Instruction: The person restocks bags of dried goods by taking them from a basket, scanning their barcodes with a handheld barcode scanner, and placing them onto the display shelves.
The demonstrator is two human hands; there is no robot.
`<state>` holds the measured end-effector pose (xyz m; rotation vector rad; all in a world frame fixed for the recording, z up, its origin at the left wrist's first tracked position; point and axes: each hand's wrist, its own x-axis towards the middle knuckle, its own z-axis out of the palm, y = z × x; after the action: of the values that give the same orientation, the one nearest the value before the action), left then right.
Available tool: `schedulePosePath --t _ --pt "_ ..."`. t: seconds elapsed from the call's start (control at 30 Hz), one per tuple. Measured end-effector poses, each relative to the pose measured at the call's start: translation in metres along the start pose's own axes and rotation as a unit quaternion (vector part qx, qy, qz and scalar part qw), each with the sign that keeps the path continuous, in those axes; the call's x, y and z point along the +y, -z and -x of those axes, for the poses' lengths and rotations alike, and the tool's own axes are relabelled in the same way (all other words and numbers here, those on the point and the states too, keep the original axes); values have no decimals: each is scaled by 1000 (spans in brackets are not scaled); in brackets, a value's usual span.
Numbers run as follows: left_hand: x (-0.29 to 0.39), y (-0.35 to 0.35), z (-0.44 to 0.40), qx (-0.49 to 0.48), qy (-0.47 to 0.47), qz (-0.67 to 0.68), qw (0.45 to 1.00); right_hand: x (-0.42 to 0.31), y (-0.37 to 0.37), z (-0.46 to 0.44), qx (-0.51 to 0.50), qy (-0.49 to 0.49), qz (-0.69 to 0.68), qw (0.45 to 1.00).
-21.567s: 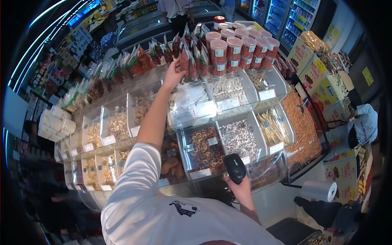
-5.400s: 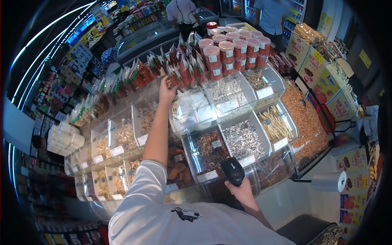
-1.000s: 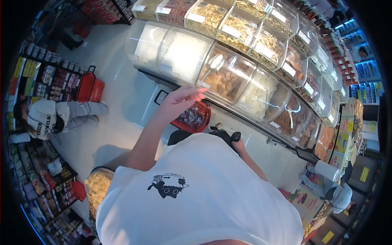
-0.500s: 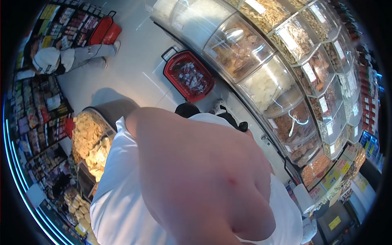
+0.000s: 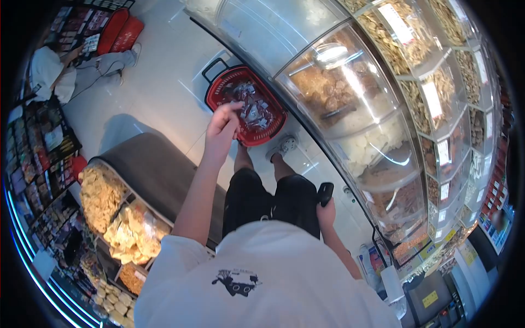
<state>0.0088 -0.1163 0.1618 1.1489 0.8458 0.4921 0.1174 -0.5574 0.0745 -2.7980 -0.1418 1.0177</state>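
My left hand [image 5: 223,124] is held out above the near edge of a red shopping basket [image 5: 280,123]. Its index finger is stretched out and the other fingers are loosely bent, with nothing seen in them. Inside the basket, which stands on the floor before my feet, lie several small silvery and white packets [image 5: 255,113]. Down by my thigh, my right hand [image 5: 326,212] is closed round a black handheld device [image 5: 325,193]; its exact kind is unclear.
Clear-lidded bulk food bins [image 5: 333,82] line the right side. At left stands a grey-sided display [image 5: 158,164] of dried yellowish food [image 5: 134,232]. A person [image 5: 52,71] is by the far left shelves, near stacked red baskets [image 5: 121,35].
My left arm, which filled the middle of the view close to the camera, has swung down and forward over the basket. The right hand stays low with the black device.
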Motion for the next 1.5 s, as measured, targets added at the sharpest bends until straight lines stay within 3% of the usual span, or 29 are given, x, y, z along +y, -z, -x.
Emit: schedulePosePath --t 0.03,0.1,0.17,0.27,0.4,0.53,0.63,0.7,0.73,0.8,0.83,0.93,1.0,1.13,1.2,1.23,1.3,1.33,1.4,1.43,1.5 --pt "-65 27 -12 43 42 -76 995 -5 -4 4 8 2 2 1000" --pt "-182 81 -11 5 56 -367 929 -7 -16 12 28 7 -10 1000" --pt "-258 106 -2 -71 227 -378 895 -9 -30 17 35 3 -25 999" --pt "-354 127 4 -152 263 -382 873 -7 -48 25 30 -11 -9 999" --pt "-440 115 -16 -84 276 -390 874 -13 -66 32 30 -24 -19 999" --pt "-533 103 -45 -8 260 -288 921 9 -87 39 -7 -40 4 999" --pt "-521 76 -91 2 256 -204 945 15 -96 40 23 -48 -6 999" --pt "-545 67 -115 103 198 106 969 19 -99 43 29 -47 5 998" --pt "-561 64 -129 106 199 107 968 21 -102 43 40 -46 10 998" --pt "-590 61 -153 125 178 -82 973 26 -105 45 43 -67 -29 996" --pt "-602 58 -164 127 179 -81 972 30 -106 46 38 -80 -40 995" --pt "-618 49 -183 165 231 -95 954 42 -106 47 28 -86 -59 994" --pt "-615 43 -195 163 328 -236 900 44 -106 45 9 -83 -36 996" --pt "-629 39 -208 91 414 -91 901 44 -107 38 -4 -82 -64 995" --pt "-626 40 -204 117 316 -106 935 61 -111 41 7 -88 -58 994" --pt "-604 44 -198 119 316 -109 935 50 -109 39 3 -87 -61 994" --pt "-557 55 -191 150 78 -243 955 27 -111 33 2 -94 -66 993" --pt "-563 69 -190 150 72 -247 955 21 -111 32 3 -91 -74 993" --pt "-580 102 -184 195 168 -23 966 13 -110 28 -18 -99 -116 988" --pt "-553 115 -191 195 162 -26 967 9 -110 26 -17 -96 -121 988" --pt "-508 140 -200 223 313 20 923 3 -109 22 -21 -116 -113 987"
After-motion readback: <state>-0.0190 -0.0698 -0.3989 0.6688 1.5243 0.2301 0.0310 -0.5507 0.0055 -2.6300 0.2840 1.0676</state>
